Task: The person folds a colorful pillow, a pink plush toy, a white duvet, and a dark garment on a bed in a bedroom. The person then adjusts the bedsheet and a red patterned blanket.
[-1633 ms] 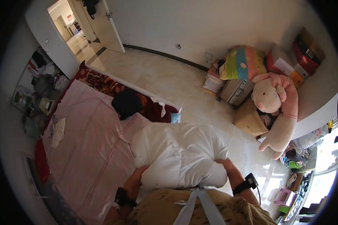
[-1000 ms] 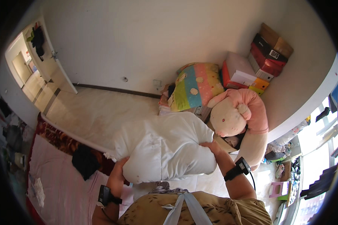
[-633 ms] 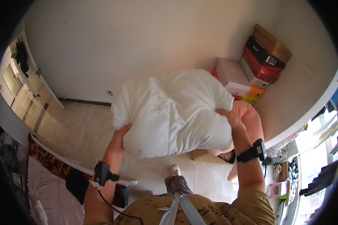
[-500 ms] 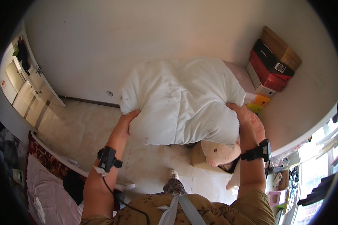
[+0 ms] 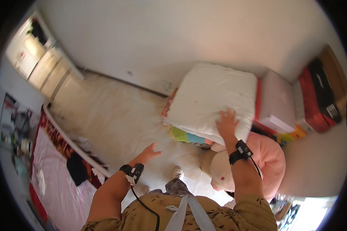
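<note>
A folded white quilt [image 5: 212, 96] lies flat on a low pile against the wall, squarish, with a few faint spots on it. My right hand [image 5: 228, 124] rests on the quilt's near right part, open, fingers spread. Off to the left, my left hand [image 5: 148, 153] is above the floor, apart from the quilt, holding nothing and open. Beneath the quilt's near edge shows a green, blue and orange cloth [image 5: 187, 135]; the rest of the pile is hidden. By my right forearm sits a big pink and cream plush toy [image 5: 270, 156].
To the quilt's right stand a pale pink box [image 5: 277, 102] and a stack with a red and black box [image 5: 316, 96]. A bed with a pink sheet [image 5: 56, 192] is at the left, its raised rail [image 5: 75, 140] facing me. A door opening [image 5: 46, 57] lies far left.
The quilt, held up between both hands before, now lies on the pile. My left hand has let go and drawn back; my right hand lies opened on top. The view has turned.
</note>
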Demonstrator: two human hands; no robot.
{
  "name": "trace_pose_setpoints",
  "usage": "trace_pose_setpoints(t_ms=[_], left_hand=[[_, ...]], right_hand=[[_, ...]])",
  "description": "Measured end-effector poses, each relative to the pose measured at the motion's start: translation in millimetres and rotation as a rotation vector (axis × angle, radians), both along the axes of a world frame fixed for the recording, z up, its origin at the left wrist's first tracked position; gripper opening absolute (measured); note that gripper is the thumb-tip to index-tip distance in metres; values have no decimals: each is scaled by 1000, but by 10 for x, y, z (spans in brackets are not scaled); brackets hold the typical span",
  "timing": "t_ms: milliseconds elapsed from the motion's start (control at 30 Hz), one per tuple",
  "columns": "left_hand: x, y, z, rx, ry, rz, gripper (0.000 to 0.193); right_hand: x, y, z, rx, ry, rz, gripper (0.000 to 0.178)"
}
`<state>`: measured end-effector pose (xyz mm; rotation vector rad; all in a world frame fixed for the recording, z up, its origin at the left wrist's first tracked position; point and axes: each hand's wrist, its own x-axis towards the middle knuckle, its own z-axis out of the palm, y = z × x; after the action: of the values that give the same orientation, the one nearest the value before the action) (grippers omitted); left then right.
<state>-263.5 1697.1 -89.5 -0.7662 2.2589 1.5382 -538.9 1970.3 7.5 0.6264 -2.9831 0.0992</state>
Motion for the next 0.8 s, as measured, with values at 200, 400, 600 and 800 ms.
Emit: trace_pose_setpoints(t_ms=[200,400,600,800], left_hand=[[1417,-85,-102,76,-113,347,60],[3005,230,-88,292,-324,959,52],[4107,646,-235,455,-228,1250,53],[4869,777,-346,514,-170,1318,44]], right_hand=[[-275,185,-385,283,-83,-68,62],[-602,249,-713,376,-177,0,62],[-713,122,-696,440,-177,25,56],[321,-1019,-1001,-123,-183,584,60]])
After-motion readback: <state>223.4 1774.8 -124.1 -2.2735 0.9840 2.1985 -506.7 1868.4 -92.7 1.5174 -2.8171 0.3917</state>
